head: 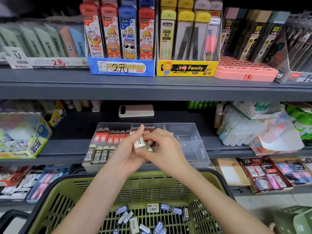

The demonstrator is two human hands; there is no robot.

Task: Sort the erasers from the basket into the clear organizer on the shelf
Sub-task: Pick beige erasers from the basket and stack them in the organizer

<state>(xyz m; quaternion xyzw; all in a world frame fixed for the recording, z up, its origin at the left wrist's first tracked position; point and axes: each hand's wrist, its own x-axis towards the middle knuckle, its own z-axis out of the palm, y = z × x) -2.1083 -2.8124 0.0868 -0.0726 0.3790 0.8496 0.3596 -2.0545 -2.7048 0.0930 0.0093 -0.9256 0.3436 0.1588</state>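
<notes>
Although two compartments of the clear plastic organizer (185, 132) on the grey shelf (67, 146) are already filled, I judge the sorting is not yet half done. At 10 o'clock from the hands stands a row of red-sleeved erasers (111, 136), and at 8 o'clock a row of dark olive 2B erasers (96, 156). The compartments at 2 and 4 o'clock appear empty, and the middle ones are mostly hidden behind the hands. At 6 o'clock the olive-green slotted plastic basket (70, 200) has many loose blue-and-white sleeved erasers (152, 207) on its bottom, so much work is left

The grip of the left hand (128, 154) is closed around a small bunch of pale cream rectangular erasers (139, 142), with the fingers curled under it and one finger pointing to 12 o'clock. The grip of the right hand (165, 149) is together on the same bunch from 3 o'clock, the fingertips pinching it. The bunch is in the air over the front middle part of the organizer, and I cannot tell if it touches any compartment
</notes>
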